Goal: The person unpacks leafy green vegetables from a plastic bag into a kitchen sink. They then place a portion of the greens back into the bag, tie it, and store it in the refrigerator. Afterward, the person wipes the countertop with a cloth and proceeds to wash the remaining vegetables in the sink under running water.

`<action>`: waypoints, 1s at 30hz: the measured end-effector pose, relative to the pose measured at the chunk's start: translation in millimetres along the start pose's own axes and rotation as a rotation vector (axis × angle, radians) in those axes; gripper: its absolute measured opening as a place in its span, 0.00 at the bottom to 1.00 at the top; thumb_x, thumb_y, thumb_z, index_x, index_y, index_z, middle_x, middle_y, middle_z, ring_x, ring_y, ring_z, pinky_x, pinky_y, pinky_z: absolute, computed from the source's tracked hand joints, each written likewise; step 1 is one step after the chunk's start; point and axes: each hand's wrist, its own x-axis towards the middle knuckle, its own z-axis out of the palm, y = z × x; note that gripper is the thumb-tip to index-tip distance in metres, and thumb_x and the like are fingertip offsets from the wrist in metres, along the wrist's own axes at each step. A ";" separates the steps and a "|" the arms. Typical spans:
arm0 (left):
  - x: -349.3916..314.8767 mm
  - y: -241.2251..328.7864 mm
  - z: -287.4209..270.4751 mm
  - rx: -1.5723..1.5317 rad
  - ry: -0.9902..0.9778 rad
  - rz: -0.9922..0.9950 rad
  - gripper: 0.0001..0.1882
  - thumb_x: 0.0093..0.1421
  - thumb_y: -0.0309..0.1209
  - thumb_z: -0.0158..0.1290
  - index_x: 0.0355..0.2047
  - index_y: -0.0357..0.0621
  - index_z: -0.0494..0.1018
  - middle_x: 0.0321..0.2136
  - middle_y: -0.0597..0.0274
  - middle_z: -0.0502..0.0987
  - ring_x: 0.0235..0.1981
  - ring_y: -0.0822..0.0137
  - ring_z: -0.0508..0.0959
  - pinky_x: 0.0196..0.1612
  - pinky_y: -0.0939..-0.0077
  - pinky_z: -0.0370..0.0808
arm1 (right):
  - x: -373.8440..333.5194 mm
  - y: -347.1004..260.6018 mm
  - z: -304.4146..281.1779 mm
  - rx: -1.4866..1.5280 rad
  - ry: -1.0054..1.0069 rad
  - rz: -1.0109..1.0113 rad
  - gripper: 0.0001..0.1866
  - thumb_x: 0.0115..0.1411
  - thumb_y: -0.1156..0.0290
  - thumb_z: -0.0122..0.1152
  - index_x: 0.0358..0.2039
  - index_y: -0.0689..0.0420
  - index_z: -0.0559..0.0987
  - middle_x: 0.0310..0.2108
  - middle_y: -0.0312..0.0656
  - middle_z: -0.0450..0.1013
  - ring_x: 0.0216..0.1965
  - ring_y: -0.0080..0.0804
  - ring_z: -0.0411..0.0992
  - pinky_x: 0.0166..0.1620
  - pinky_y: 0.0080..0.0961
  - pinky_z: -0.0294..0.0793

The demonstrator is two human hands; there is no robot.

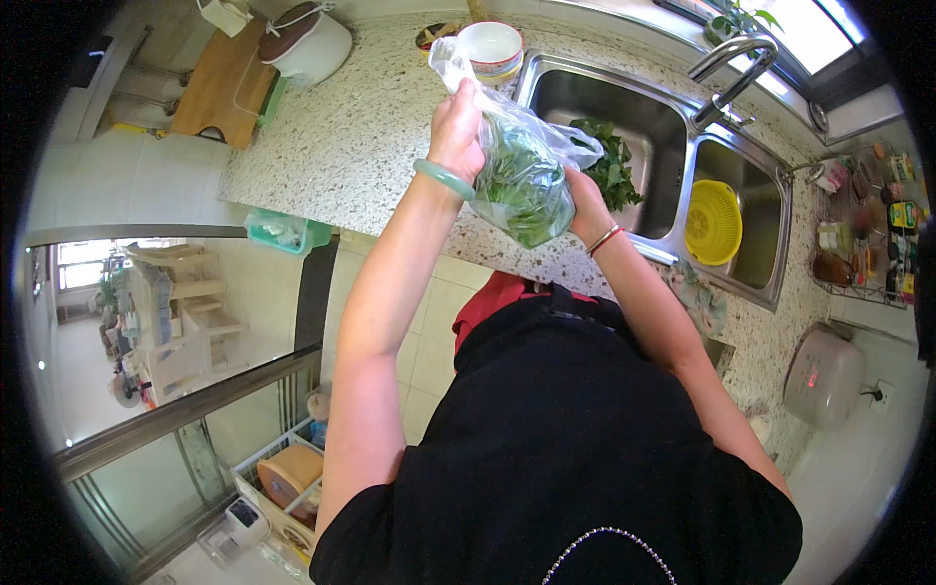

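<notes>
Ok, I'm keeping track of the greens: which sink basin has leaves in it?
The left basin, the one closer to the plastic bag: dark green leaves lie in it, whereas the right basin holds a yellow colander.

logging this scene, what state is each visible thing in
plastic bag, held, greens inside
left hand, closed on bag's upper end
right hand, against bag's side, fingers partly hidden
loose greens, lying in left basin
yellow colander, sitting in right basin
faucet, no running water visible
top bowl, upright, stacked
pale appliance, red display lit
</notes>
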 end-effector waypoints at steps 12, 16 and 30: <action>33.8 24.8 -80.8 0.763 -0.086 0.321 0.23 0.66 0.44 0.39 0.46 0.36 0.69 0.42 0.53 0.74 0.43 0.60 0.74 0.48 0.68 0.69 | 8.6 27.8 62.3 -0.275 -0.016 -0.410 0.20 0.55 0.72 0.58 0.49 0.60 0.73 0.44 0.35 0.73 0.43 0.22 0.69 0.48 0.20 0.64; 57.4 23.5 -161.5 1.218 0.012 0.571 0.23 0.66 0.44 0.37 0.52 0.40 0.68 0.47 0.49 0.71 0.48 0.52 0.71 0.52 0.64 0.66 | 24.2 41.9 64.9 -0.690 0.033 -0.388 0.22 0.52 0.72 0.60 0.49 0.62 0.73 0.42 0.36 0.74 0.42 0.24 0.70 0.46 0.21 0.67; 14.4 55.7 -219.2 -0.002 -0.040 0.022 0.19 0.66 0.30 0.39 0.55 0.37 0.64 0.49 0.51 0.71 0.51 0.59 0.72 0.52 0.65 0.71 | -6.1 23.4 209.8 -1.234 -0.061 -1.183 0.10 0.53 0.82 0.53 0.36 0.59 0.77 0.31 0.46 0.74 0.34 0.41 0.73 0.37 0.30 0.73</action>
